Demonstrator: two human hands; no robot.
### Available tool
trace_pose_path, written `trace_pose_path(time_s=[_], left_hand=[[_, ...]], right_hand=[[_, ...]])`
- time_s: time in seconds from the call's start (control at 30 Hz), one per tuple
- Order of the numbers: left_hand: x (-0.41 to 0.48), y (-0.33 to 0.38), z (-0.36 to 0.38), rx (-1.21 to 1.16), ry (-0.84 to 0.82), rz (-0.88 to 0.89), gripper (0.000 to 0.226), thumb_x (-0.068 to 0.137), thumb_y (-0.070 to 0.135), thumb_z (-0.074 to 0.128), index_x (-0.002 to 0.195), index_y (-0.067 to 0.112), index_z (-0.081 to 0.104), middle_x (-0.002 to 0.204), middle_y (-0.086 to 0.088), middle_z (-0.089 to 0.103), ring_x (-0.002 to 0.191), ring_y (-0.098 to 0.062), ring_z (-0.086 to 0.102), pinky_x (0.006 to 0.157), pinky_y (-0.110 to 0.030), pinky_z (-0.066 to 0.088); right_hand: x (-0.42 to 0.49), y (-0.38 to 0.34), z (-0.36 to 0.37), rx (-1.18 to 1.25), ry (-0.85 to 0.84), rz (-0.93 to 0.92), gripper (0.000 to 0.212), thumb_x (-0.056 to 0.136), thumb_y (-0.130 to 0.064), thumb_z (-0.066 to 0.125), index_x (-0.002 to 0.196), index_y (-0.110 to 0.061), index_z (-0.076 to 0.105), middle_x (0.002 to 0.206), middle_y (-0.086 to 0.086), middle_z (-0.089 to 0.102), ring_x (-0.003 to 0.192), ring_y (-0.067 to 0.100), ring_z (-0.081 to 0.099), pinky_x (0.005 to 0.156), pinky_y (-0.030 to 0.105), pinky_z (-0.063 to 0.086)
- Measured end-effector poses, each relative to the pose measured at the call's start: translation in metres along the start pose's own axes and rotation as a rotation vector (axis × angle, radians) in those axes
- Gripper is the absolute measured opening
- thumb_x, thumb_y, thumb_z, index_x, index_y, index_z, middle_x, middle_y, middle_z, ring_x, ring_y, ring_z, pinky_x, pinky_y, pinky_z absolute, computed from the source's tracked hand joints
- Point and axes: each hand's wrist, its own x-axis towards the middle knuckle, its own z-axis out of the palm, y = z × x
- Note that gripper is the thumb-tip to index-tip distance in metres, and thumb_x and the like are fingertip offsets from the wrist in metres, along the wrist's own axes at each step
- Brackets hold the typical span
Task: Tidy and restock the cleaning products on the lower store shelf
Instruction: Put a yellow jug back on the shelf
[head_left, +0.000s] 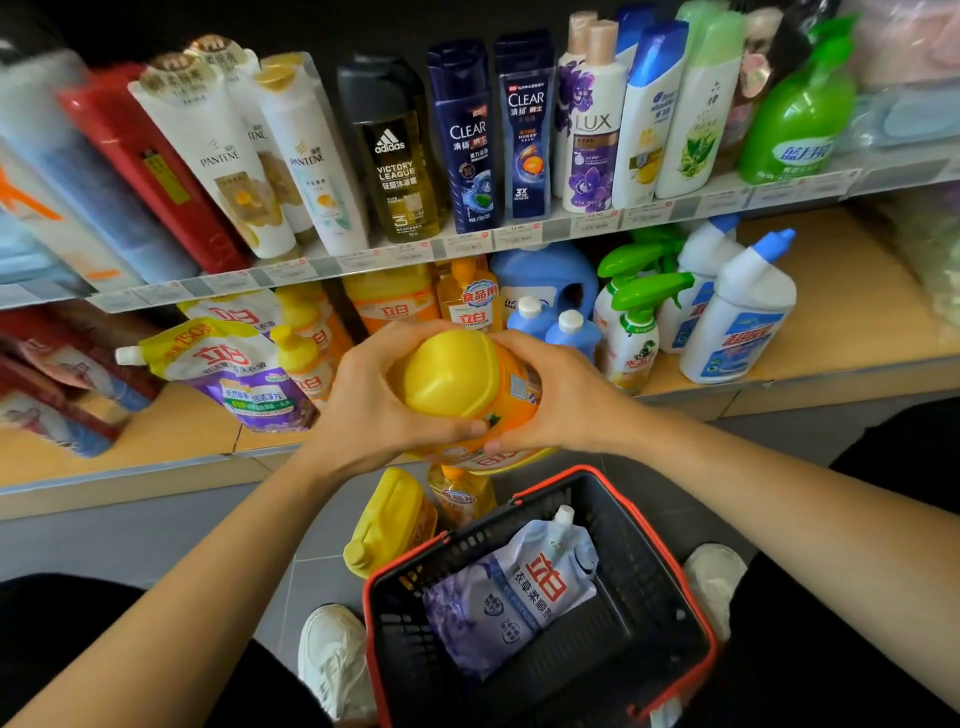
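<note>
Yellow-capped detergent jug (470, 387) held before lower shelf (857, 317)
left hand (371, 402) and right hand (553, 397) both clasp its sides; likely heavy, stiff, slick; grip low, near base

A jug (470, 382) is before the lower shelf (171, 441), above a basket (670, 566) holding a pouch (514, 587).

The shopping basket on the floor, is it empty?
No, a pale purple refill pouch lies inside the basket.

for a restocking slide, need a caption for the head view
Left hand and right hand grip an orange detergent jug before the lower shelf, above a basket holding a refill pouch.
</note>
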Motion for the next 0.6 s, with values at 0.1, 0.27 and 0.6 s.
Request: trace_pose_path(time_s=[0.1, 0.27, 0.6], left_hand=[[0.000, 0.000, 0.000, 0.011, -0.040, 0.010, 0.085, 0.062, 0.050, 0.089, 0.135, 0.018, 0.061, 0.130, 0.001, 0.064, 0.125, -0.014, 0.059, 0.102, -0.048, 0.052], [-0.004, 0.004, 0.008, 0.030, 0.041, 0.055, 0.071, 0.075, 0.050, 0.081, 0.136, 0.019, 0.061, 0.129, 0.000, 0.064, 0.124, -0.016, 0.060, 0.099, -0.048, 0.052], [-0.006, 0.014, 0.025, -0.172, 0.214, -0.085, 0.019, 0.086, 0.029, 0.078, 0.105, 0.030, 0.074, 0.114, 0.006, 0.068, 0.112, -0.012, 0.064, 0.090, -0.040, 0.058]], right_hand=[[-0.004, 0.000, 0.004, 0.108, 0.027, 0.007, 0.099, 0.055, -0.045, 0.095, 0.140, -0.040, 0.044, 0.128, -0.018, 0.061, 0.115, -0.002, 0.059, 0.096, 0.030, 0.053], [-0.005, 0.000, 0.007, 0.143, 0.053, -0.014, 0.097, 0.056, -0.043, 0.095, 0.139, -0.042, 0.045, 0.125, -0.021, 0.062, 0.114, -0.004, 0.060, 0.093, 0.020, 0.053], [-0.011, -0.007, 0.028, -0.091, 0.213, -0.004, 0.098, 0.057, -0.066, 0.082, 0.140, -0.051, 0.031, 0.113, -0.036, 0.051, 0.105, -0.012, 0.052, 0.080, 0.004, 0.042]])
